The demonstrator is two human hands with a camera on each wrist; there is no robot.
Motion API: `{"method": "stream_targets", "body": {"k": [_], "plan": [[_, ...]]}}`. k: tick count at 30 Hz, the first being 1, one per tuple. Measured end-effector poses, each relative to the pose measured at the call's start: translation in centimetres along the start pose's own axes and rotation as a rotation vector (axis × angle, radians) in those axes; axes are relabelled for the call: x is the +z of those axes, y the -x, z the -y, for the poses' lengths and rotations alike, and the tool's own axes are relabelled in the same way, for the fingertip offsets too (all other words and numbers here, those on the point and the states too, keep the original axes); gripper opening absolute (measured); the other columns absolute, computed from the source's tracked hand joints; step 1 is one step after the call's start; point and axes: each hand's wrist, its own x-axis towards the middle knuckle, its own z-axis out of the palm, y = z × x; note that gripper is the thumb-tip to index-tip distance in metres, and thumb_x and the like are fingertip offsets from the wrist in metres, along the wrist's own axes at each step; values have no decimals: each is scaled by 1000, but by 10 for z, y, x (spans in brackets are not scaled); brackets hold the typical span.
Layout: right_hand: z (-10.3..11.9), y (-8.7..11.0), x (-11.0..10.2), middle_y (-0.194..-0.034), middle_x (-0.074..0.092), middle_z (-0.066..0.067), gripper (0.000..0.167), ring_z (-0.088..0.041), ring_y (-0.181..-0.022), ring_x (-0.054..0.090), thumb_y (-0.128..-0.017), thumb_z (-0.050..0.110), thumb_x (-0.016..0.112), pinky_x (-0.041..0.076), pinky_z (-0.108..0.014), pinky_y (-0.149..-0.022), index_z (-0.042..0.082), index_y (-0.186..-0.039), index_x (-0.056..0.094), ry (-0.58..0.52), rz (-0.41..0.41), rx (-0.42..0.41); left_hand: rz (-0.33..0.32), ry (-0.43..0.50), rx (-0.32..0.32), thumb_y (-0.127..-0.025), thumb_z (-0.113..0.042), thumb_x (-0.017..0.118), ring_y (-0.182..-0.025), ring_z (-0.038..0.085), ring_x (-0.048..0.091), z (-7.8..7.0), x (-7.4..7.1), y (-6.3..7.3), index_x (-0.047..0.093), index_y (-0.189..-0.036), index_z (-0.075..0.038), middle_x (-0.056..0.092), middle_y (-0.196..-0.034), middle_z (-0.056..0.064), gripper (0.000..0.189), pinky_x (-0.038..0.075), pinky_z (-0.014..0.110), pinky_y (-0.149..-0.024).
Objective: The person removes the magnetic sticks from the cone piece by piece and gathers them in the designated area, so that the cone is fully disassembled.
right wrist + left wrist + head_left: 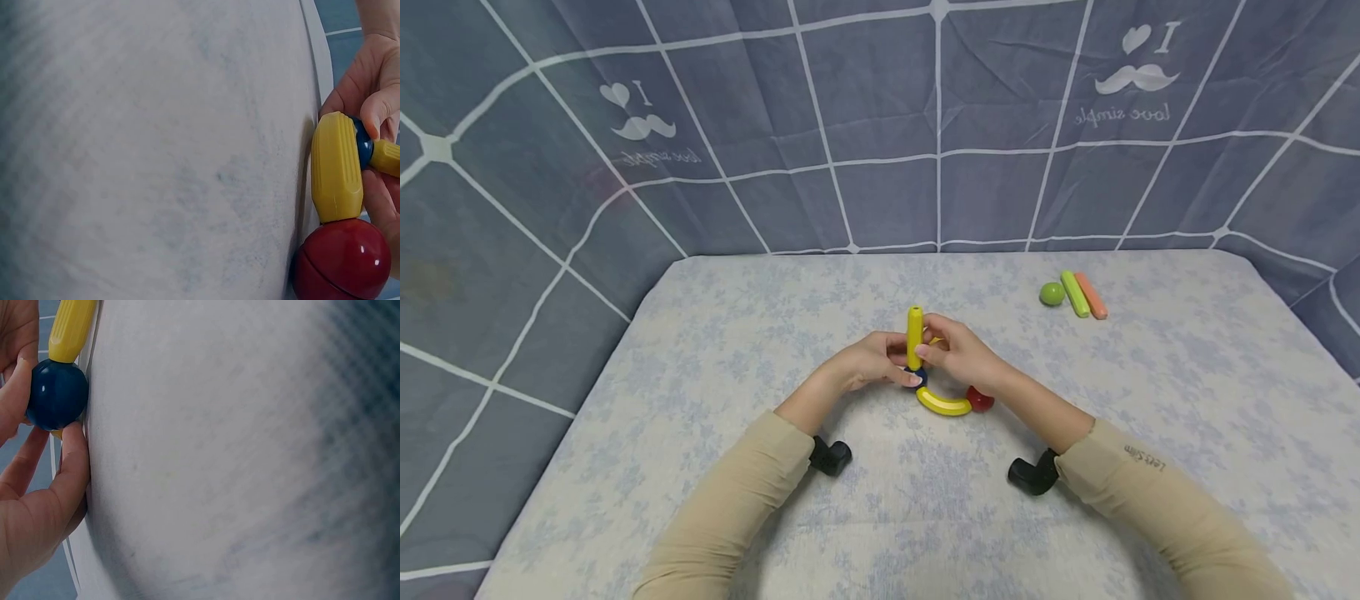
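Note:
With thumb and fingers, my left hand grips a blue ball. A straight yellow stick stands upright on top of that ball, and my right hand pinches it low down near the ball. From the blue ball a curved yellow piece runs along the tablecloth to a red ball, joined at its far end. In the right wrist view the red ball sits close to the camera. Part of another yellow piece shows behind my right fingers, mostly hidden.
At the back right lie a green ball, a light green stick and an orange stick side by side. A floral cloth covers the table. Black wrist mounts hang under both sleeves. A checked curtain hangs behind the table.

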Motion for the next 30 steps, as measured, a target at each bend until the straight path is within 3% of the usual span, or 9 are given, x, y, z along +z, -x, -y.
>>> {"method": "stream_targets", "body": {"k": [9,16,23,30], "plan": [[6,2,2,-89,58,-15,19,-21,-82,62,-93,0,53,52,-34,-79,-4,-112,52,-60,-2,13,3,13,-8,-77,13,68,-95,18,62,2,0,-1,53,-127,-1,62,-114,14,55,52,26,-75],[7,2,-2,-94,59,-18,29,-22,-82,64,-92,1,56,52,-40,-82,-4,-120,51,-101,-54,76,19,35,-15,-77,14,67,-106,23,60,-1,0,-1,50,-130,0,61,-118,16,57,52,30,-82],[7,6,-9,-90,63,-11,34,-16,-78,64,-90,3,60,53,-34,-79,-4,-121,51,-160,-103,139,-10,-6,-45,-78,10,69,-110,23,57,-1,0,-2,50,-131,-1,58,-122,14,58,52,30,-83],[9,9,-24,-86,63,-5,36,-13,-74,63,-90,5,62,54,-29,-75,-5,-122,51,-136,-158,159,-45,-60,-65,-77,7,72,-118,22,48,-1,-2,-1,54,-130,-8,50,-131,9,58,50,26,-80]]}}
